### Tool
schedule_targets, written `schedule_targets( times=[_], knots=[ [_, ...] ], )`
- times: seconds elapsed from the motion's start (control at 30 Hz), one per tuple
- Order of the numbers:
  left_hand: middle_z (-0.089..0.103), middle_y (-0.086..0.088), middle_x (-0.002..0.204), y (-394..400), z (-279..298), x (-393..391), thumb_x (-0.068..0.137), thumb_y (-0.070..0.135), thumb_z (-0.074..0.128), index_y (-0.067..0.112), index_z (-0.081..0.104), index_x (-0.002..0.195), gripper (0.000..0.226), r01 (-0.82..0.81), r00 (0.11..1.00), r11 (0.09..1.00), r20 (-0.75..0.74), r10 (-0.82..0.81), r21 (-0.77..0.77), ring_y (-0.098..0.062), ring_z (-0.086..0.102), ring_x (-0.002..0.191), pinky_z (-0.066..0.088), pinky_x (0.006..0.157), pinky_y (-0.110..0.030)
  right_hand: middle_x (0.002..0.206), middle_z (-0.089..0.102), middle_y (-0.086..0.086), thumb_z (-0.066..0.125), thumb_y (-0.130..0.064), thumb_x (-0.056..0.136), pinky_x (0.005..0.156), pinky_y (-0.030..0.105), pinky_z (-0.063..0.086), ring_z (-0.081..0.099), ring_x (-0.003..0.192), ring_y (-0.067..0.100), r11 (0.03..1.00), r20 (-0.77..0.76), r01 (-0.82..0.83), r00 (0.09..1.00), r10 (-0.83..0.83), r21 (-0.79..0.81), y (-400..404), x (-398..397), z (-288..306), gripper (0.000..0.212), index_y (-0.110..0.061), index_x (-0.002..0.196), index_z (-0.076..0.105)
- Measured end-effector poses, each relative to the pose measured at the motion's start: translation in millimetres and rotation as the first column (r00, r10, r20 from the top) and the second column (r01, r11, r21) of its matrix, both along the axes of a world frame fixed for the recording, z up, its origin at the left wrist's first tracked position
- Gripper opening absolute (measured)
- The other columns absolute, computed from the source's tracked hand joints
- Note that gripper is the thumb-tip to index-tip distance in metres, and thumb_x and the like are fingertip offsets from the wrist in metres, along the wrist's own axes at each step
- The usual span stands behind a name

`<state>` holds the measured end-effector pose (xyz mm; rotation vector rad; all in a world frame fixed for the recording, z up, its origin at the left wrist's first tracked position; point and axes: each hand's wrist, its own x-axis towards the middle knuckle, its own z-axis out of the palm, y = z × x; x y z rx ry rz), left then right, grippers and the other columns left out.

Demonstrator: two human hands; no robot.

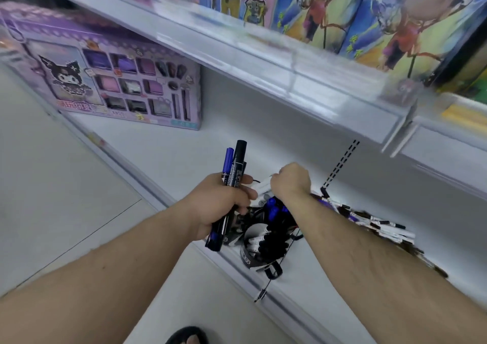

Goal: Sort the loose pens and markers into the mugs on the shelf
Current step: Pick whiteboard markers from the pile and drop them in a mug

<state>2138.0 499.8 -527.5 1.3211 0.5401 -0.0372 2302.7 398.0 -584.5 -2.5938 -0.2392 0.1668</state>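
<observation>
White shop shelf (168, 143) runs under an upper tier of bright toy boxes (329, 17), with a purple gift box (110, 80) at its left end. Near the front edge stand dark mugs (257, 251), already holding pens, and loose pens (382, 227) lie heaped to their right. Raised clear of the mugs, the left hand (218, 206) grips a bundle of markers (233, 183) upright, probably a collected batch awaiting sorting. Knuckles up, wrist bent, the right hand (291, 181) reaches down over the mugs with its fingers curled around white pens (261, 188).
</observation>
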Motion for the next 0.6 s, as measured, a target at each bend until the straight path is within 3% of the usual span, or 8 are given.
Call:
schedule_targets(
  times=[0.13,0.27,0.43,0.5,0.53,0.57,0.6],
  knots=[
    [0.069,-0.005,0.085,0,-2,5,0.081,-0.017,0.048,0.006,0.059,0.114,0.042,0.048,0.999,0.998,0.012,-0.048,-0.041,-0.016,0.050,0.051,0.039,0.046,-0.023,0.076,0.056,0.007,0.056,-0.006,0.087,0.059,0.027,0.042,0.060,0.078,0.030,0.991,-0.050,-0.036,0.998,0.030,-0.126,21,5,-29,0.024,-0.012,0.066,0.046],
    [0.070,0.000,0.078,-3,-4,8,0.081,-0.018,0.047,0.004,0.058,0.116,0.043,0.129,0.992,0.989,0.000,-0.129,-0.066,-0.016,0.048,0.051,0.036,0.047,-0.025,0.074,0.062,0.005,0.055,-0.015,0.085,0.044,0.023,0.034,0.058,0.064,0.025,0.969,-0.048,-0.148,0.989,0.142,-0.196,29,8,-55,0.020,-0.015,0.066,0.050],
    [0.070,-0.001,0.081,-9,3,5,0.081,-0.016,0.048,0.005,0.059,0.118,0.044,0.252,0.967,0.953,0.012,-0.253,-0.168,-0.015,0.048,0.053,0.040,0.046,-0.022,0.065,0.060,0.000,0.047,-0.023,0.081,0.042,0.025,0.033,0.058,0.056,0.017,0.945,-0.050,-0.254,0.967,0.249,-0.207,15,17,-57,0.020,-0.012,0.067,0.057],
    [0.068,-0.004,0.078,-12,8,5,0.072,-0.011,0.053,0.007,0.063,0.113,0.046,0.299,0.954,0.917,0.058,-0.294,-0.263,-0.016,0.048,0.054,0.042,0.046,-0.021,0.057,0.053,0.000,0.054,-0.026,0.082,0.044,0.026,0.033,0.048,0.048,0.012,0.977,-0.072,-0.211,0.974,0.213,0.041,3,8,-31,0.028,-0.009,0.060,0.050],
    [0.066,-0.004,0.073,-14,11,3,0.068,-0.008,0.053,0.008,0.067,0.104,0.042,0.332,0.943,0.893,0.089,-0.321,-0.305,-0.015,0.049,0.052,0.043,0.046,-0.020,0.053,0.048,0.001,0.058,-0.026,0.082,0.049,0.027,0.034,0.044,0.046,0.012,0.947,-0.144,-0.122,0.975,0.170,0.296,-5,-2,-12,0.031,-0.010,0.058,0.048],
    [0.064,-0.004,0.067,-16,15,3,0.066,-0.005,0.053,0.009,0.070,0.093,0.035,0.372,0.928,0.865,0.121,-0.352,-0.338,-0.015,0.049,0.050,0.043,0.046,-0.020,0.051,0.047,0.002,0.061,-0.027,0.084,0.055,0.030,0.034,0.042,0.046,0.015,0.848,-0.249,0.009,0.958,0.145,0.530,-17,-13,6,0.030,-0.011,0.061,0.051],
    [0.061,-0.004,0.063,-20,18,1,0.065,-0.004,0.054,0.011,0.071,0.083,0.029,0.412,0.911,0.837,0.152,-0.382,-0.360,-0.014,0.050,0.049,0.044,0.047,-0.020,0.049,0.050,0.001,0.060,-0.030,0.089,0.060,0.034,0.034,0.043,0.046,0.017,0.745,-0.367,0.124,0.914,0.172,0.656,-32,-26,25,0.028,-0.009,0.070,0.058]
  ],
)
